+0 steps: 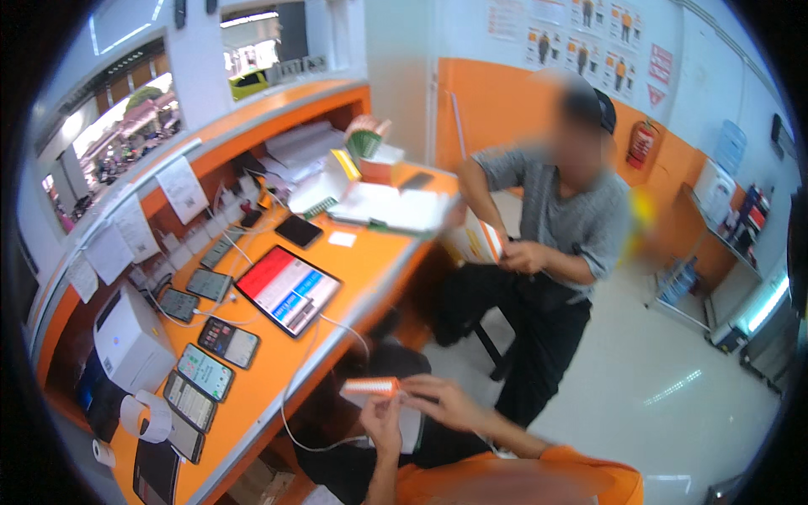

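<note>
A small, flat orange-and-white piece (370,386), too small to name, is raised in front of the desk edge. My left hand (384,426) pinches it from below with closed fingers. Touching its right end, my right hand (443,404) has its fingers bent together around that end, which they partly hide. Beneath both hands a white sheet or pad (411,427) lies over my dark-clothed lap. A white cable (288,421) runs from the desk down past my left hand.
The orange desk (278,370) carries a tablet (289,290), several phones (204,370), a white printer (139,337), a paper roll (146,417) and stacked papers (391,206). A seated person (564,210) across from me holds a white-and-orange packet (478,240). A fire extinguisher (641,145) hangs behind.
</note>
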Demonstrator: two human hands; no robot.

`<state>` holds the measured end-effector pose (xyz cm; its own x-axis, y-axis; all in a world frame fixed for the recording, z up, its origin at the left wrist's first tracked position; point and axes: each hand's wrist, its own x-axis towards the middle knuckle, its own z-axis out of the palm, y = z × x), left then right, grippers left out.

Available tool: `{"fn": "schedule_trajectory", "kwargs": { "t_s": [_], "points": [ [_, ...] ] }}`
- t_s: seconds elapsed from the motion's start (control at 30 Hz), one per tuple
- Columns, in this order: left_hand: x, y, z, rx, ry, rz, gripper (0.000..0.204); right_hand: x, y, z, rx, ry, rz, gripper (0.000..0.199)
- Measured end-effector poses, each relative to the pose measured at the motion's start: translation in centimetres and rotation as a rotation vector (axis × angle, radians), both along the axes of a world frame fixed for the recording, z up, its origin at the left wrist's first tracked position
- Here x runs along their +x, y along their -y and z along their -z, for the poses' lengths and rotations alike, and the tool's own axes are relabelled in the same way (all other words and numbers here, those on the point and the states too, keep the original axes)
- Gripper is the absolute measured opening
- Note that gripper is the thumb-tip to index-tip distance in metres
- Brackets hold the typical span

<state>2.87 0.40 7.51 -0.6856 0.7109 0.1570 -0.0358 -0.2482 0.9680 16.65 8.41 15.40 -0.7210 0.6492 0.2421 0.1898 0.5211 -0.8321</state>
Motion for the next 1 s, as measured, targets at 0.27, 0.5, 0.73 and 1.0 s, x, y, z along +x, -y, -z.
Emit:
{"fn": "schedule_trajectory", "kwargs": {
  "t_s": [0.27,0.5,0.73,1.0],
  "points": [
    [-2.9,2.2,2.0,0.105,0.079,0.104,0.016,11.4,-6.5,-24.4,1.171,0.446,0.288,0.064],
    [-3.9,6.7,1.8,0.102,0.171,0.071,0.018,6.5,-7.2,-41.3,1.698,0.323,0.653,0.058],
    [-3.0,6.2,1.6,0.168,0.167,0.046,0.013,-6.3,-11.8,-34.5,1.391,0.506,0.371,0.053],
    [-2.0,3.5,-0.7,0.190,0.124,-0.026,0.014,-6.3,-4.0,-9.8,0.387,0.203,-0.499,0.046]
  ]
}}
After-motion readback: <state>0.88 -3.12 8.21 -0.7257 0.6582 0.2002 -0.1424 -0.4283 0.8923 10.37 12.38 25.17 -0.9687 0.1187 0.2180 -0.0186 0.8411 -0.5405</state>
